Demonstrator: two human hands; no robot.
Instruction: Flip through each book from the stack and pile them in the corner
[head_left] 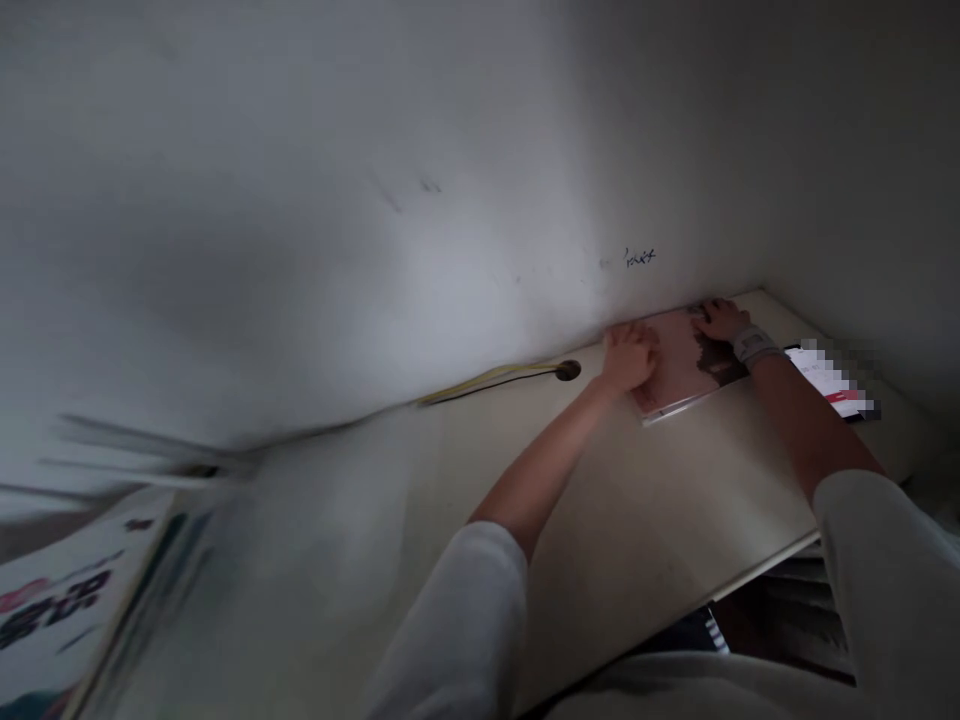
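Observation:
A thin pinkish book or magazine (686,375) lies flat on the pale desk (637,520), close to the wall in the far right corner. My left hand (628,357) rests on its left edge with the fingers curled over it. My right hand (721,319) presses on its far right part, fingers bent down onto the cover. A light band sits on my right wrist (754,343). Both arms reach forward in white sleeves.
A white card with red print (829,380) lies to the right of the book. A dark cable hole (568,371) and a yellowish strip (480,382) sit by the wall. Blurred magazines (82,600) are stacked at the left. The wall (375,200) rises right behind the desk.

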